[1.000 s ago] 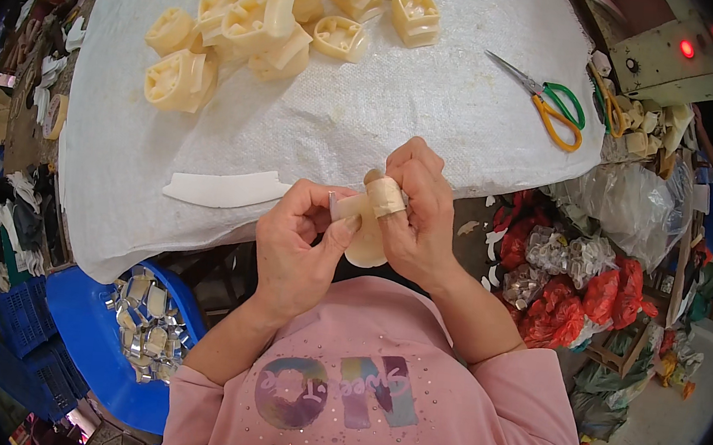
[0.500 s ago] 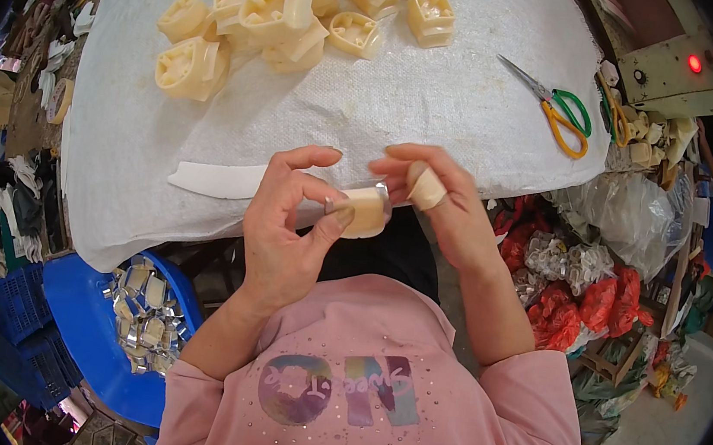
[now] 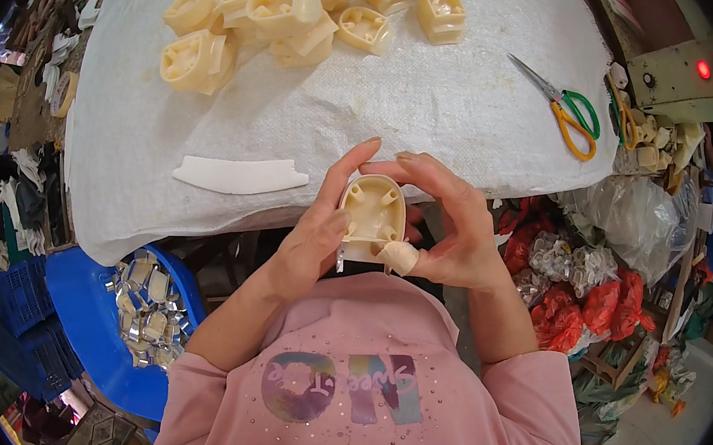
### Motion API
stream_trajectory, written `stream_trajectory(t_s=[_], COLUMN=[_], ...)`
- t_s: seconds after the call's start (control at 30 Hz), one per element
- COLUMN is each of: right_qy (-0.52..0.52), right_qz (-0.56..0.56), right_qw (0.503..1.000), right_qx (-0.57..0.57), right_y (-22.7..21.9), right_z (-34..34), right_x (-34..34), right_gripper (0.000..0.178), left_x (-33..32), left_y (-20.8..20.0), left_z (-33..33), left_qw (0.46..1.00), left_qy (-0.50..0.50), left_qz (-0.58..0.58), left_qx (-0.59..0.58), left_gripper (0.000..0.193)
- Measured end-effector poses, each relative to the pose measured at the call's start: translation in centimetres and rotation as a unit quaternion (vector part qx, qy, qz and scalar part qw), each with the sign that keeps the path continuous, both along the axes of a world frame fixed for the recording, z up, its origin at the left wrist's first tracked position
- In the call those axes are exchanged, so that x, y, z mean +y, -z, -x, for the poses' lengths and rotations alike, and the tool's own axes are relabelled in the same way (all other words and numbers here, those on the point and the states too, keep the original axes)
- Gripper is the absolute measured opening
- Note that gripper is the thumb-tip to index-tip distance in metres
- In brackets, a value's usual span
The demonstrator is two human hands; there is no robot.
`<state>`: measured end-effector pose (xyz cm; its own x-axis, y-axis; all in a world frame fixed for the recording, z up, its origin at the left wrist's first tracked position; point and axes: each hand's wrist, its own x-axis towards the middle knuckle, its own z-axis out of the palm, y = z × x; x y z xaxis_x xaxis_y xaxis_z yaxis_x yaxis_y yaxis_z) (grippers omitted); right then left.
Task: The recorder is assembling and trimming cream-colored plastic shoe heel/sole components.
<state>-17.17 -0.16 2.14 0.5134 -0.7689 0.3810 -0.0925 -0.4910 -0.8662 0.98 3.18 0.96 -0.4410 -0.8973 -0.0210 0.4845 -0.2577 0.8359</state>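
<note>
Between my two hands, at the table's near edge, is a D-shaped cream plastic shoe heel [image 3: 374,203], its hollow face with several small posts turned up. Shiny silver strip ends [image 3: 341,257] hang below its flat edge. My left hand [image 3: 311,239] is closed along the heel's left side, thumb and fingers against it. On the other side my right hand [image 3: 460,233] grips the heel, fingers curled round its top and the taped thumb [image 3: 399,257] at its lower right corner. The heel's underside is hidden.
More cream heels [image 3: 296,8] are heaped on the white-covered table [image 3: 440,92]. A white curved strip [image 3: 241,175] lies near its front edge, scissors [image 3: 572,115] at the right. Silver-trimmed pieces [image 3: 148,305] fill a blue tub [image 3: 73,314] on my left. Red bags [image 3: 600,305] lie right.
The heel has turned from its cream side to its hollow face. My right hand has come in from beside it and now grips it too. The white strip is now fully uncovered.
</note>
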Motion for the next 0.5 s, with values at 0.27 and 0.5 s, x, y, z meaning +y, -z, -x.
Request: stream_trajectory(t_s=[0.27, 0.5], right_qy=[0.052, -0.027], right_qz=[0.023, 0.03], right_qw=[0.997, 0.996], right_qx=[-0.051, -0.073], right_y=[1.8, 2.0], right_z=[-1.6, -1.4], right_x=[0.6, 0.5], right_gripper=[0.077, 0.092], left_x=[1.0, 0.5], left_y=[0.0, -0.8], left_z=[0.9, 0.1], left_qw=[0.993, 0.98], left_qy=[-0.092, -0.034], left_qz=[-0.07, -0.157], left_qx=[0.019, 0.116], left_gripper=[0.058, 0.051])
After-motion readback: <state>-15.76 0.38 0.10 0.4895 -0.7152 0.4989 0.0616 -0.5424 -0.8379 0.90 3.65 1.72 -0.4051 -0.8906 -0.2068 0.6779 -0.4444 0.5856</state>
